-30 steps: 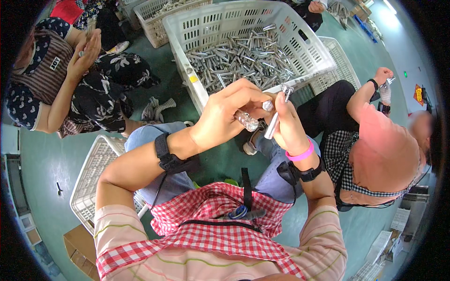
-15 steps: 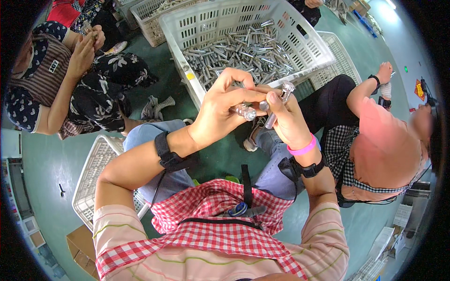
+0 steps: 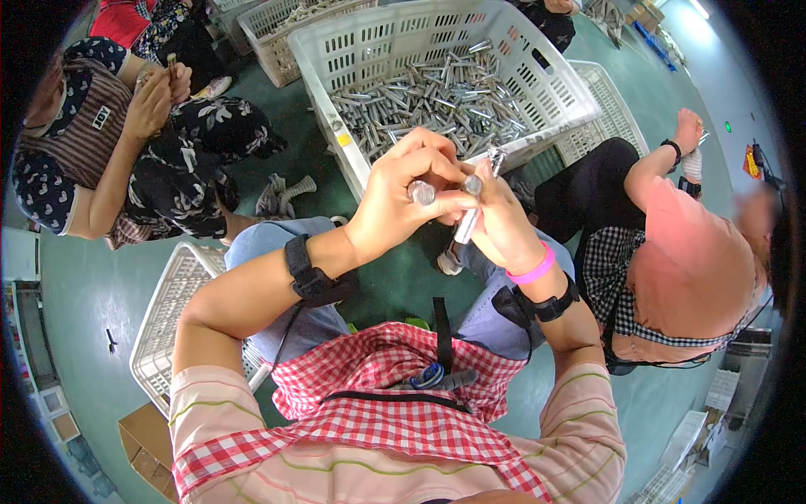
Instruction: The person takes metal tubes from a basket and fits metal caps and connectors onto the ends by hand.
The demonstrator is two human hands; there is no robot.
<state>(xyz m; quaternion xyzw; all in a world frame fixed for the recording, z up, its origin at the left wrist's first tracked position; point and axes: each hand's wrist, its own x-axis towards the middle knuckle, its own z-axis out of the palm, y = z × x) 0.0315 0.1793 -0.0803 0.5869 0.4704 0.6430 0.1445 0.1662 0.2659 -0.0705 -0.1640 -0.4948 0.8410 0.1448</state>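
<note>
Before the near wall of a white crate, both my hands come close together, fingers bent around metal pieces. My left hand (image 3: 399,185) is closed on a short metal cylinder (image 3: 421,193), whose round end points toward me. In my right hand (image 3: 508,223), closed as well, is a shiny metal tube (image 3: 467,225), held at a slant. A second round metal end (image 3: 473,184) sits between the fingertips of both hands; which hand grips it I cannot tell. A bright fitting (image 3: 496,156) sticks up past my right fingers; the fingers hide how it joins the tube.
The white slatted crate (image 3: 558,105) holds a heap of metal rods (image 3: 437,97). Another white basket (image 3: 168,315) stands by my left leg, near a cardboard box (image 3: 144,437). One person (image 3: 84,151) sits at left, another (image 3: 697,260) close at right.
My right hand has shifted slightly left and turned, so the tube's shiny lower end shows. The cylinder in my left hand has moved left and now shows its round end.
</note>
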